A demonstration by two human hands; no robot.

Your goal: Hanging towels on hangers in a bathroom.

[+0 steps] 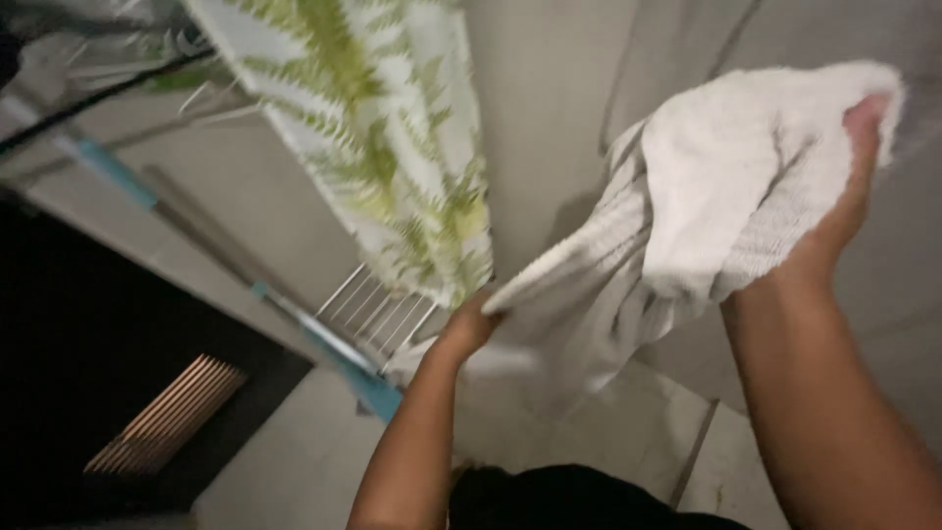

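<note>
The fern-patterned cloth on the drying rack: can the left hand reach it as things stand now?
Probably yes. The left hand sits just below the fern-patterned cloth, nothing between them, but it already grips the white towel.

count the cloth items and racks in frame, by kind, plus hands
White towel, held by both hands: 1
Fern-print cloth, hanging over the rack: 1
Drying rack: 1
Hands: 2, left hand and right hand
Total: 5
</note>
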